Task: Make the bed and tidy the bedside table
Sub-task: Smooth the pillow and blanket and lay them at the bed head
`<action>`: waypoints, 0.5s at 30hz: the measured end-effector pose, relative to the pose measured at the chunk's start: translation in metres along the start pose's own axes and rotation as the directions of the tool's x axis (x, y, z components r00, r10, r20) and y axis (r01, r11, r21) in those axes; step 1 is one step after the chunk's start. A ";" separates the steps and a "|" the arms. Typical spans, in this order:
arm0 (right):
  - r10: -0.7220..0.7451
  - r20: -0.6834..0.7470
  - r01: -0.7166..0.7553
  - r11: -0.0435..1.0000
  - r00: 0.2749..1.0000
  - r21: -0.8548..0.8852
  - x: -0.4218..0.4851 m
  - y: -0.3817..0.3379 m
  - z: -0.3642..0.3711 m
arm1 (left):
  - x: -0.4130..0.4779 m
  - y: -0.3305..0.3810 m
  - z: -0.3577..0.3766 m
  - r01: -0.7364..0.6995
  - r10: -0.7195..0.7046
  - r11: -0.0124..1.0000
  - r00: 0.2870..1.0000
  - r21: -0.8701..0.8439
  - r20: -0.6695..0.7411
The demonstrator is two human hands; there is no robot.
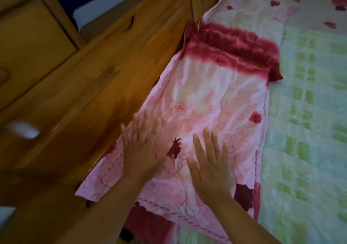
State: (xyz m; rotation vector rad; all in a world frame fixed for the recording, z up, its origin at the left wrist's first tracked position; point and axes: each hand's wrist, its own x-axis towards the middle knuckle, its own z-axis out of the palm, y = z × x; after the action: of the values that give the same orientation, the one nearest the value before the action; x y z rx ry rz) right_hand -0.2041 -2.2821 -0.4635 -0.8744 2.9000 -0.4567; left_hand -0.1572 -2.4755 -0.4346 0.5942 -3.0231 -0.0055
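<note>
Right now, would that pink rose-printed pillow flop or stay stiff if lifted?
Probably floppy and light: the pink rose-printed pillow lies thin and wrinkled under the left hand and right hand. Cloth on the green checked sheet likely drags.

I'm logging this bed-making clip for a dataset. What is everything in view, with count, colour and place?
Headboard: one, orange-brown wood, running diagonally left of centre.
Pillows: two, pink with red roses, end to end along it; near pillow, far pillow.
Sheet: one, green and white checks, right side.
Cabinet: one, brown wood, upper left.
Blurred object: one, white, far left; cannot identify.
Hands: two, bare, fingers straight, flat on the near pillow; left hand, right hand.
</note>
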 end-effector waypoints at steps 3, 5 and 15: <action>-0.111 0.200 0.122 0.992 0.973 -0.044 -0.031 0.006 0.023 | -0.034 -0.010 0.018 -0.124 0.128 0.992 0.980 -0.035 0.155; -0.036 0.111 0.040 0.999 0.993 -0.028 -0.026 0.001 0.018 | -0.038 -0.016 0.024 -0.121 0.121 0.993 0.973 -0.011 0.196; -0.010 0.086 0.006 0.999 0.996 0.050 -0.023 -0.001 0.003 | -0.021 -0.003 0.010 -0.013 0.028 0.997 0.980 -0.080 0.199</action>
State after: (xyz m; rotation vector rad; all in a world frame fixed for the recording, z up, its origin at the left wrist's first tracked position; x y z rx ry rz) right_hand -0.1836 -2.2707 -0.4663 -0.8766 2.7958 -0.4772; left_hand -0.1375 -2.4706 -0.4457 0.5890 -3.2037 -0.1937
